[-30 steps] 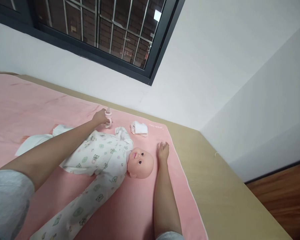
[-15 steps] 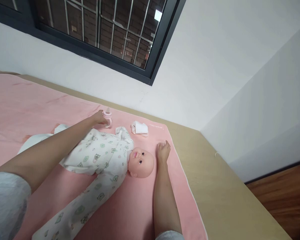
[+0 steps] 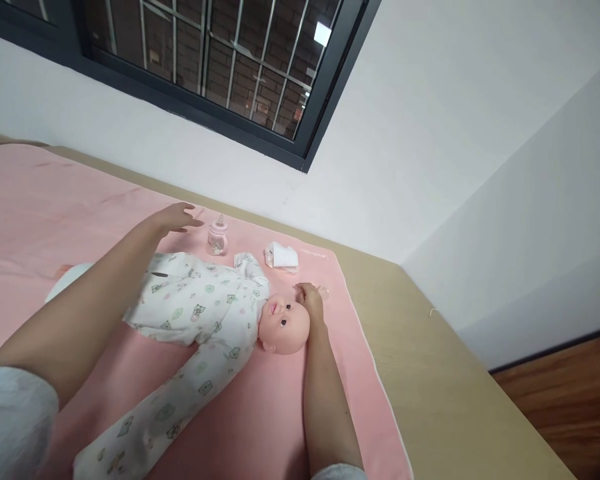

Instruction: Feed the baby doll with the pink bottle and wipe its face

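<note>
A baby doll point(image 3: 283, 327) in a white printed outfit lies on its back on a pink mat point(image 3: 260, 413), its head toward the right. My left hand point(image 3: 175, 217) hovers over the mat beyond the doll's body, empty with fingers apart. Just right of those fingertips, a pink-topped baby bottle point(image 3: 218, 240) stands upright and untouched. My right hand point(image 3: 311, 301) is beside the doll's head, fingers loosely curved and holding nothing visible; whether it touches the head I cannot tell. Next to it on the mat lies a small clear cap-like piece point(image 3: 323, 292).
A white packet point(image 3: 284, 257) lies on the mat between the bottle and my right hand. The mat covers part of a light wooden surface point(image 3: 410, 360). A white wall point(image 3: 360, 193) with a dark-framed window point(image 3: 303, 150) rises behind it.
My left hand has let go of the bottle and moved left, leaving it standing. My right hand has left the clear piece and shifted left to the doll's head.
</note>
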The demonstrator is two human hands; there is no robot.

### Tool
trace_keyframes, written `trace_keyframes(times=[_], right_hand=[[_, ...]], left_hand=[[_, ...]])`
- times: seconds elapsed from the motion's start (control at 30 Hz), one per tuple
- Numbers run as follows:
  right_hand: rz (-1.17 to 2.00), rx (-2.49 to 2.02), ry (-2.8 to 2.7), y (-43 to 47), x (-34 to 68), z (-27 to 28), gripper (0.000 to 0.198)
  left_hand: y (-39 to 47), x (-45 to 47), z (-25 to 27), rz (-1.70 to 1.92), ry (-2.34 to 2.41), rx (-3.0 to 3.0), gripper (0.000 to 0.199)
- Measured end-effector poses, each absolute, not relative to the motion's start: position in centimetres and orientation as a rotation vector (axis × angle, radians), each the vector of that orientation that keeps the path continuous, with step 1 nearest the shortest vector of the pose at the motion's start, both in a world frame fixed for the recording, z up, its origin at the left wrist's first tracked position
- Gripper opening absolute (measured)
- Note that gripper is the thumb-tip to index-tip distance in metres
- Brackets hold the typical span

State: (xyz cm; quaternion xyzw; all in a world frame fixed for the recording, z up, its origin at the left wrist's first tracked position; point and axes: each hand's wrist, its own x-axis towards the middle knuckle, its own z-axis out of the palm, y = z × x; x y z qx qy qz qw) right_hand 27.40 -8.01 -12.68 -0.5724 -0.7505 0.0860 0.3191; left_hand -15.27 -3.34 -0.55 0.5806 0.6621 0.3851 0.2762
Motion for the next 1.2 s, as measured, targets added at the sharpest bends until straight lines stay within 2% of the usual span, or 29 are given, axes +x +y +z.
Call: trace_keyframes(times=[0.17, 0.43, 0.93, 1.03, 1.2], right_hand=[[0.251, -1.476, -2.024, -7.8, 27.3, -12.8, 0.038], [0.282, -1.46, -1.973, -8.0, 27.2, -12.8, 0.035], [0.324, -1.471, -2.001, -7.8, 26.9, -12.7, 0.03], [0.335, -1.494, -2.009, -7.6, 26.8, -12.7, 0.029], [0.375, -1.5, -1.953, -7.8, 26.6, -12.8, 0.026]], left_hand=[[-5.8, -14.8, 0.2, 1.01, 1.713, 1.497, 0.063], [-7.1, -13.8, 0.0, 1.054, 1.635, 1.659, 0.064], [-10.9, -13.4, 2.5, 1.21, 1.557, 1.802, 0.048], [-11.9, -11.1, 3.1, 1.116, 1.456, 1.898, 0.038], [-11.7, -4.3, 2.7, 0.729, 1.313, 2.169, 0.026]])
